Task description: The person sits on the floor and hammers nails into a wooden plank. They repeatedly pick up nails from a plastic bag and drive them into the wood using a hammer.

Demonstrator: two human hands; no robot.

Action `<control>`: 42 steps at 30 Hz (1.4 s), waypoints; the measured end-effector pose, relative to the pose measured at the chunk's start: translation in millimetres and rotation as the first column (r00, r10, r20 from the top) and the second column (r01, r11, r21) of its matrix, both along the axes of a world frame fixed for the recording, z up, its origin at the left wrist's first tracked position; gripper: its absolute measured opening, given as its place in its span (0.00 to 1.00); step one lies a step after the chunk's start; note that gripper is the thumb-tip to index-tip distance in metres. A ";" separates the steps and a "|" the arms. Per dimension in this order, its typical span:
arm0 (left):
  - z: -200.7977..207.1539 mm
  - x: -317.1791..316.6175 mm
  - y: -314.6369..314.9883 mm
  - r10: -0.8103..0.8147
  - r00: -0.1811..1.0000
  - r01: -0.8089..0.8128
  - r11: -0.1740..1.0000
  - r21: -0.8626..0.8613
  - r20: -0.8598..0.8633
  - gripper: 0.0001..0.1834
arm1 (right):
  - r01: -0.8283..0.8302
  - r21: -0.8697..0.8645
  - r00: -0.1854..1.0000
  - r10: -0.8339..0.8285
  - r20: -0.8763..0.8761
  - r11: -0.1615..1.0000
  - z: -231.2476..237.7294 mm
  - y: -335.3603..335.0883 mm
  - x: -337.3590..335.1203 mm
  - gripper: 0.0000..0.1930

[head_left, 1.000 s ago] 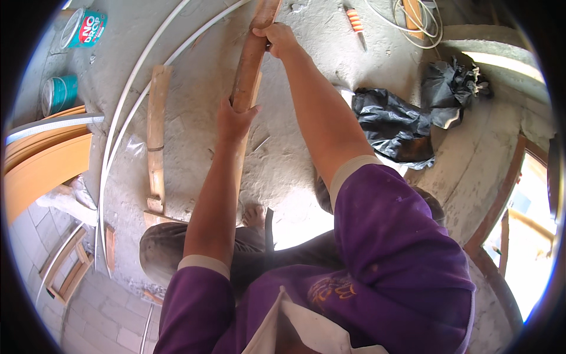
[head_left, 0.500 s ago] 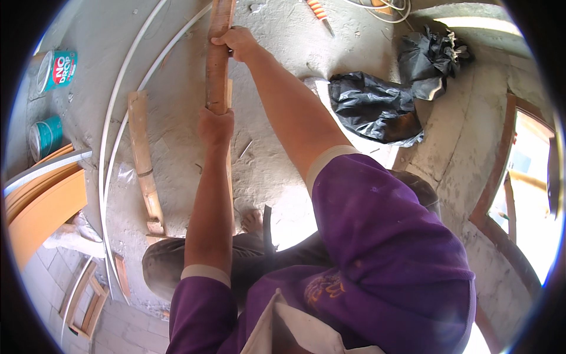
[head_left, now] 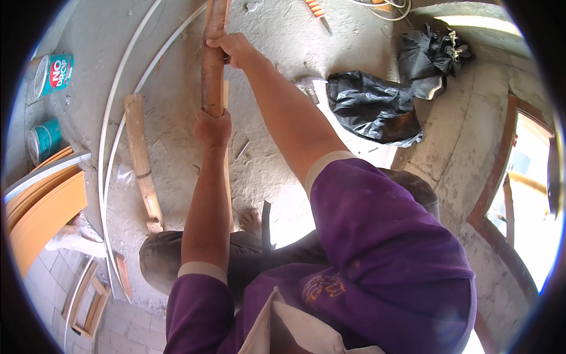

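Note:
A long brown piece of bamboo (head_left: pixel 213 82) points away from me and runs out of the top of the picture. Its near end is wrapped by the fingers of my left hand (head_left: pixel 212 128). Farther along, my right hand (head_left: pixel 234 50) grips the same piece from its right side, with the thumb across the top. A thin pale wooden strip (head_left: pixel 226 177) shows beneath, partly covered by my left forearm. To the left, a second bamboo length (head_left: pixel 140 153) with a visible joint lies on the floor.
White flexible tubes (head_left: pixel 105 141) curve along the left. Beyond are two teal paint buckets (head_left: pixel 59 72) and orange boards (head_left: pixel 53 212). An orange-handled pointed tool (head_left: pixel 317 12) lies at the top. Black plastic sheeting (head_left: pixel 374 106) is on the right, near a brown-framed opening (head_left: pixel 495 177).
Both hands and the bamboo piece have shifted slightly left in the picture, and the floor objects at left have shifted a little too. The grip looks the same.

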State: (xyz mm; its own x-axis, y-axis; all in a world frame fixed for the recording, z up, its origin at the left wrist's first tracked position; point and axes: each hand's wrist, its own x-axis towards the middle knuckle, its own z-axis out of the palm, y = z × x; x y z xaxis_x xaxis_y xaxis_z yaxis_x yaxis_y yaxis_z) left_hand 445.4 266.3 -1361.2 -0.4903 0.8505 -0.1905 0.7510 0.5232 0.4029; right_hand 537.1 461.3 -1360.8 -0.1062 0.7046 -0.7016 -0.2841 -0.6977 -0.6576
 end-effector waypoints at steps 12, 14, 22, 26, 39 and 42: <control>-3.1 -3.9 0.7 0.004 1.000 -0.004 1.000 -0.007 -0.011 0.27 | -0.078 0.019 0.997 0.078 0.002 0.997 -10.3 1.4 -2.7 0.20; -4.0 0.1 0.0 0.006 1.000 -0.006 1.000 -0.022 0.004 0.26 | -0.126 -0.016 0.992 0.126 -0.010 0.992 -13.0 -1.2 4.3 0.20; -10.0 -0.7 -3.5 0.039 0.999 -0.041 0.996 0.075 0.026 0.25 | -0.187 -0.040 0.981 0.184 -0.055 0.982 -2.1 -9.3 5.3 0.21; -2.5 1.4 -4.0 0.045 0.998 -0.045 0.999 0.008 0.046 0.25 | -0.153 -0.037 0.986 0.150 -0.066 0.988 -3.8 -12.7 6.2 0.22; 1.7 1.5 -2.6 0.037 0.998 -0.036 0.999 -0.013 0.055 0.23 | -0.152 0.007 0.981 0.152 -0.121 0.988 -7.0 -13.8 10.0 0.23; 2.5 2.3 -2.8 0.038 0.998 -0.037 0.999 -0.013 0.054 0.22 | -0.169 0.014 0.982 0.169 -0.088 0.986 -6.2 -14.7 9.7 0.24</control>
State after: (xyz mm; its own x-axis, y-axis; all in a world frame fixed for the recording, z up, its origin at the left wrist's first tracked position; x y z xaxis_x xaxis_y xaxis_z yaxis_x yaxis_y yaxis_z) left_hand 447.7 263.6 -1358.7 -0.5107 0.8290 -0.2279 0.7078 0.5558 0.4359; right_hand 546.9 446.6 -1367.0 -0.2857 0.6756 -0.6797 -0.2198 -0.7365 -0.6397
